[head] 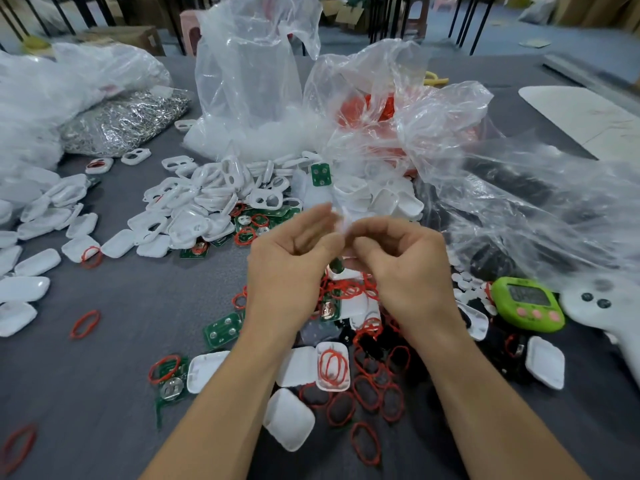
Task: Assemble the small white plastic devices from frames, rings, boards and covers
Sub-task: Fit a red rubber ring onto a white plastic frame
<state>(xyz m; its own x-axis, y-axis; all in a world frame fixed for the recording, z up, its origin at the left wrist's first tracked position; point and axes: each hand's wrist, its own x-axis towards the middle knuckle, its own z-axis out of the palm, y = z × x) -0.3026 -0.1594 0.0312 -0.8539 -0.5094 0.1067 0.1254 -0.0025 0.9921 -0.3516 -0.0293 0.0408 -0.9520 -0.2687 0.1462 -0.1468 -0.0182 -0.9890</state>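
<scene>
At frame centre the right hand (405, 268) pinches, with curled fingers, one small white piece (341, 224), its long axis lost in blur; the left hand (294, 268) meets it, grip unclear; the frames (207, 199) heaped above are uncountable.

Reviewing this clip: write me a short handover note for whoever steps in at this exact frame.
Hands: the right hand has its fingers curled, pinching a small white piece held above the table. The left hand meets the same piece, but blur hides its grip.
Parts: white frames are heaped mid-table. Green boards and red rings are scattered near the person. White covers lie along the left edge.
Done: finished units cannot be told from loose covers.
Left: complete the piece in hand, then work through the many loose parts.
</scene>
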